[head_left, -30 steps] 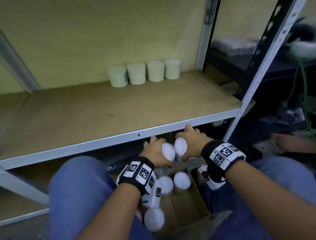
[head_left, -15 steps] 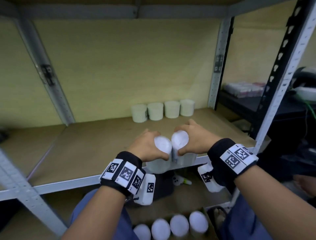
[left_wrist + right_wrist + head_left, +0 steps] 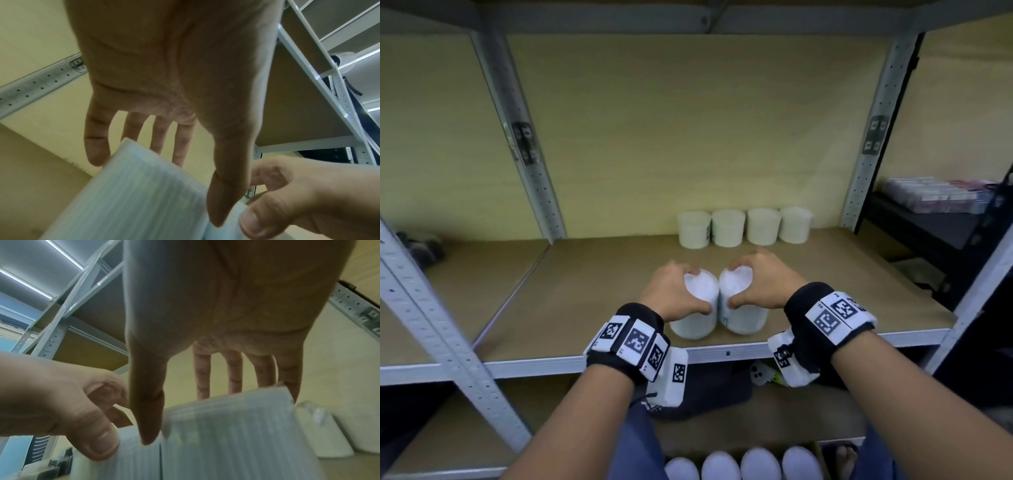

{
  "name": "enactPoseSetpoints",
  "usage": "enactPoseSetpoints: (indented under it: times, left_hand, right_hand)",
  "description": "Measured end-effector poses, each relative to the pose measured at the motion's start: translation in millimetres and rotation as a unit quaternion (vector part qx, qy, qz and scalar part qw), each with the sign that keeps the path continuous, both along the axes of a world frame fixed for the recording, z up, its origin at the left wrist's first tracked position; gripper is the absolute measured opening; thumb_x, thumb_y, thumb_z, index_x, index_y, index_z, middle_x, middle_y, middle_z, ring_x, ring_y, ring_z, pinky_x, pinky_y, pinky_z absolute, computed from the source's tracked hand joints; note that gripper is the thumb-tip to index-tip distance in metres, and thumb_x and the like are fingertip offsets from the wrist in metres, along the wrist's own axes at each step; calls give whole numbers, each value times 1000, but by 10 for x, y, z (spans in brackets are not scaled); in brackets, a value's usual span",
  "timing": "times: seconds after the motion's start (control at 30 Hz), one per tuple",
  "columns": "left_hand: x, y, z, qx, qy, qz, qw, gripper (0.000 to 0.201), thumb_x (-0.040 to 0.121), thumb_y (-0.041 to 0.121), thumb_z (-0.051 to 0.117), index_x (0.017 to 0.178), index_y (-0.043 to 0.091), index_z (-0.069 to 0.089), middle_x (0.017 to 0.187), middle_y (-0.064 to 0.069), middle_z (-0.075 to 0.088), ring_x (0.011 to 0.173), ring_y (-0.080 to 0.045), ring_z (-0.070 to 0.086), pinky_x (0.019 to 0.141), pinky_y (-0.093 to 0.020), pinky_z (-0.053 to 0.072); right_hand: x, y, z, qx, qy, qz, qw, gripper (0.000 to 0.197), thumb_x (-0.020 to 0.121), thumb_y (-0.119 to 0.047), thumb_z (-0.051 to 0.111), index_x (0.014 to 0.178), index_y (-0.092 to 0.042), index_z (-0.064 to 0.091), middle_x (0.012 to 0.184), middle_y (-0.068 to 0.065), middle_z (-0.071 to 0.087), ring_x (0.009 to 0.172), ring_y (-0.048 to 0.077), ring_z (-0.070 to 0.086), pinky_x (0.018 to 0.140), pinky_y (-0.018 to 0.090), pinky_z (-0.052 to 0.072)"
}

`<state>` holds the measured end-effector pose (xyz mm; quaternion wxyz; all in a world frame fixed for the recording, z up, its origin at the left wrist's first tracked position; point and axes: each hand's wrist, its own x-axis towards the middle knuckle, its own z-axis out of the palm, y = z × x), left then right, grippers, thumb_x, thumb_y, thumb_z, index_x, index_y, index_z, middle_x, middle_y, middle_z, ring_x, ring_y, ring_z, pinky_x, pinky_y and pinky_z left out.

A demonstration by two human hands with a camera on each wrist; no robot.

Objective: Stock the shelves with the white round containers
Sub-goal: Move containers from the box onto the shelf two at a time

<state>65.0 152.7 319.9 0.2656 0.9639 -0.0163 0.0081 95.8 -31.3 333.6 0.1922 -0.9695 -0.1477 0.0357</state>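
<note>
Two white round containers stand side by side, touching, at the front of the wooden shelf board point(image 3: 585, 291). My left hand point(image 3: 697, 290) grips the left container point(image 3: 693, 323) from above, thumb on the near side and fingers over the far rim. In the same way my right hand point(image 3: 734, 284) grips the right container point(image 3: 744, 322). The left wrist view shows my left hand point(image 3: 160, 186) over its ribbed container point(image 3: 123, 203). My right hand point(image 3: 222, 410) sits over the other container point(image 3: 226, 443) in the right wrist view. Whether the bases touch the board is unclear.
Several white containers point(image 3: 743, 231) line the back of the shelf, to the right of centre. The board's left part is bare. A box on the floor holds more white containers point(image 3: 743, 466). Grey uprights point(image 3: 873, 144) flank the bay, with the metal front edge point(image 3: 722, 353) below my wrists.
Both hands rose from the floor box with a container each and moved forward over the shelf's front edge onto the board. The view lifted with them.
</note>
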Motion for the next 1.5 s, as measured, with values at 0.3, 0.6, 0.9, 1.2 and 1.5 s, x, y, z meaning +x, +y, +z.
enactPoseSetpoints:
  times: [0.3,0.6,0.9,1.2,1.5]
  left_hand:
    - [172,139,-262,-33,12,10,999,70,66,40,78,129,22,54,139,4,45,127,-20,45,102,-36,42]
    - [175,183,-298,-33,31,-14,999,70,72,43,75,133,23,48,141,4,40,131,-20,40,108,-40,38]
    - [23,131,-101,-26,-65,-10,997,33,86,35,61,117,23,61,125,4,53,123,-17,46,97,-27,37]
    - [-59,81,-235,14,-48,-7,999,33,87,21,59,120,16,61,130,2,54,121,-16,50,95,-23,39]
    - [126,95,-263,26,-53,3,998,33,89,21,58,121,15,61,130,-1,56,119,-18,53,94,-25,43]
  right_hand:
    - [217,150,-306,27,25,-10,999,64,60,-42,79,120,-29,60,128,3,52,118,24,50,98,39,46]
    - [226,121,-356,-5,38,5,999,68,68,-53,73,130,-32,51,133,2,46,126,28,41,105,44,39]
    - [63,16,-233,31,-9,6,999,35,85,-39,62,117,-24,61,125,0,55,122,22,46,104,32,37]
    - [-60,49,-200,-10,-7,25,1000,34,89,-29,59,122,-19,63,132,0,58,124,18,51,100,26,40]
    - [119,90,-194,-25,-7,41,999,37,89,-26,59,125,-19,61,136,0,56,124,19,52,99,28,42]
